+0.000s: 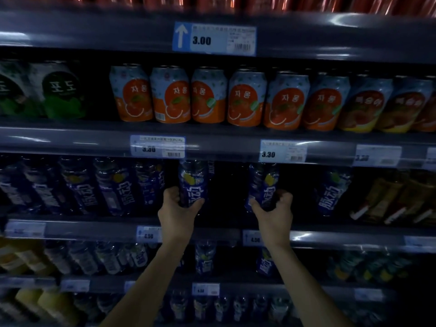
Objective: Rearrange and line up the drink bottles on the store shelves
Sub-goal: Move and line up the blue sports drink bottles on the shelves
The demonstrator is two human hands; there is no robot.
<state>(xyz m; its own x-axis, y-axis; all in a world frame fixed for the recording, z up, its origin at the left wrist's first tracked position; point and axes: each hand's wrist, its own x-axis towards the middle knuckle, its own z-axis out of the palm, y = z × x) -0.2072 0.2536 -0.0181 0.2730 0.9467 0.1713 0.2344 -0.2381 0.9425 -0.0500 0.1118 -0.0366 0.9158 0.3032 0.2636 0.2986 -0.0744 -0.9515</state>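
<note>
two hands are closed round blue bottles at the front edge of the shelf (pixel 94 228): the left hand (pixel 178 210) round the left bottle (pixel 193 182), the right hand (pixel 274 208) round the right bottle (pixel 263 185). dark gaps are seen beside both, so the lining-up is judged unfinished.

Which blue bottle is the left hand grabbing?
The blue bottle under the left 3.30 price tag. The left hand grips its lower part, with a dark gap on its right; the bottles further left are untouched.

Dim shop aisle, stacked shelves (pixel 94 142) of drink cans (pixel 171 95), bottles (pixel 113 185), price tags (pixel 214 38) on edges
</note>
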